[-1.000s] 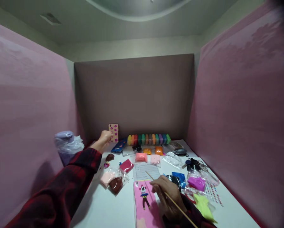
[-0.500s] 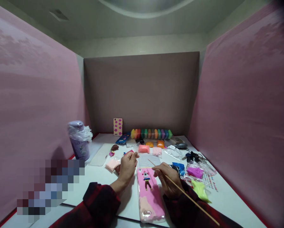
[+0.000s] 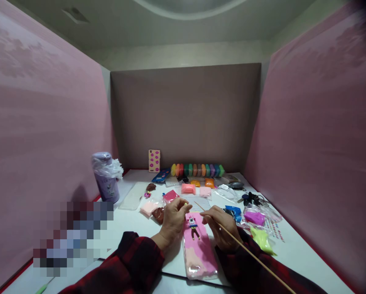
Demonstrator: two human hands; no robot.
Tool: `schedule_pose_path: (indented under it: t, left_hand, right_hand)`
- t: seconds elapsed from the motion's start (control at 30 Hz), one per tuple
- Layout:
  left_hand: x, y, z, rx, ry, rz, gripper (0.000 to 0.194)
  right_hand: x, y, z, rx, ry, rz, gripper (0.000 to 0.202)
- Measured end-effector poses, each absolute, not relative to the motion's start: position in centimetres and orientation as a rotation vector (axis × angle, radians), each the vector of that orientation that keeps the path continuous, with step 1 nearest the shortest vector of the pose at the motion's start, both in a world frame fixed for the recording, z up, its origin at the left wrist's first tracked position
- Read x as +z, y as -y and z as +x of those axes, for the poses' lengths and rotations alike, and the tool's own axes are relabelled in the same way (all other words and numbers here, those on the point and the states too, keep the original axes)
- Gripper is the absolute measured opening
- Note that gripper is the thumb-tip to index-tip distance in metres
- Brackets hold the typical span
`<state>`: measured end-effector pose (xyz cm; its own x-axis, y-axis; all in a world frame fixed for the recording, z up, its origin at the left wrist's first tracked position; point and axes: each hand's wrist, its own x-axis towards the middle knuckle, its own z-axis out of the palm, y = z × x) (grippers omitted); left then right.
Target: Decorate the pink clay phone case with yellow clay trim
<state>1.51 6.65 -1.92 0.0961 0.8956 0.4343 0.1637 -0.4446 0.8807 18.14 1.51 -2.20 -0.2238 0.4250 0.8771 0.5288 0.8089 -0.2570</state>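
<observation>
My left hand (image 3: 174,218) is closed in a pinch above the upper left edge of a pink phone case. A small yellow-green bit of clay (image 3: 186,204) shows at its fingertips. My right hand (image 3: 223,228) grips a long thin wooden skewer (image 3: 256,261), whose tip points at the left fingertips without touching them. Between my wrists lies the phone case (image 3: 205,255), coated in pink and peach clay. On it is a small clay figure (image 3: 193,228) with a white face, blue top and brown legs.
A purple bottle (image 3: 106,185) in plastic wrap stands at the left. Coloured clay packs (image 3: 198,170) line the back beside a patterned phone case (image 3: 154,161). Right of my hands lie blue clay (image 3: 233,213), magenta clay (image 3: 254,217), yellow-green clay (image 3: 262,241) and keys (image 3: 252,199).
My left hand has turned and moved right towards the skewer tip, and the yellow-green bit now shows in its fingers. My right hand still grips the skewer. The view has shifted slightly.
</observation>
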Motion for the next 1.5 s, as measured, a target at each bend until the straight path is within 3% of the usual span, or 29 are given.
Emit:
schedule_pose_path:
  t: [0.2,0.37,0.53,0.73,0.87,0.97,1.1,1.33,1.5]
  left_hand:
    - [-1.6,-6.5,1.4,1.401,-1.045,1.717,0.029]
    - [-2.0,-6.8,1.5,1.387,-1.012,1.662,0.013]
    - [-2.3,-7.0,1.7,1.399,-1.001,1.576,0.009]
    - [-1.9,-6.8,1.5,1.405,-0.993,1.566,0.028]
    - [-1.9,-7.0,1.5,1.458,-0.962,1.555,0.015]
    - [-2.2,-7.2,1.6,1.449,-0.951,1.514,0.021]
    - [-2.4,-7.3,1.5,1.438,-0.953,1.464,0.012]
    - [-2.4,-7.2,1.5,1.421,-0.96,1.431,0.021]
    - [-2.0,-7.1,1.6,1.409,-0.945,1.421,0.015]
  right_hand:
    - [-2.9,-2.0,18.2,-0.197,1.784,-0.648,0.022]
    - [-3.4,-2.2,18.1,-0.25,1.737,-0.664,0.027]
    - [-3.1,-1.8,18.1,-0.197,1.789,-0.662,0.022]
    - [-2.9,-1.6,18.2,-0.167,1.796,-0.609,0.02]
    - [-2.5,-1.1,18.1,-0.115,1.82,-0.627,0.017]
    - [-2.2,-0.9,18.0,-0.087,1.811,-0.62,0.016]
    - [-2.2,-0.8,17.8,-0.046,1.792,-0.64,0.018]
    - [-2.3,-0.6,17.6,-0.004,1.753,-0.681,0.018]
    - [-2.5,-0.6,17.3,0.03,1.693,-0.733,0.016]
